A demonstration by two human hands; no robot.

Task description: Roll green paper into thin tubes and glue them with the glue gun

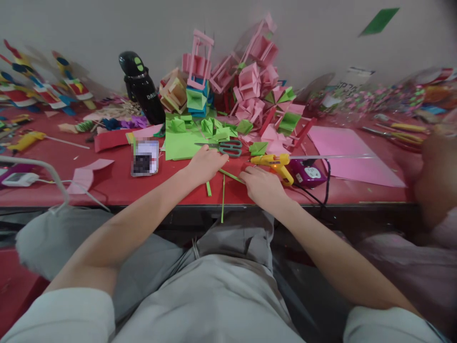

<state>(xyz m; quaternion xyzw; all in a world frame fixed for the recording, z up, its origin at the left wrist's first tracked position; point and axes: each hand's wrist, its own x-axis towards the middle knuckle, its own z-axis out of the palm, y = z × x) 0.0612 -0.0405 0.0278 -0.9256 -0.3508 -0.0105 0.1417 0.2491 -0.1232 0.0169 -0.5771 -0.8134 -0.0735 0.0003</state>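
A narrow green paper strip (231,175) stretches between my two hands just above the red table. At its left end is my left hand (209,163), fingers bent down and closed on the strip, though the fingertips are partly hidden. My right hand (262,183) pinches the other end. Dark-handled scissors (233,148) lie right beyond my left fingers. Beside my right hand rests a yellow glue gun (273,161) with a clear glue stick (332,156) out its back. Another thin green strip (223,200) hangs past the table edge, near a short green piece (209,189).
Green paper sheets (178,145) lie ahead, with folded pink paper models (250,81) piled behind. A black bottle (144,90) and a phone (145,158) stand to the left. At right are a purple box (309,173), pink sheets (353,155) and another person's blurred arm (437,176).
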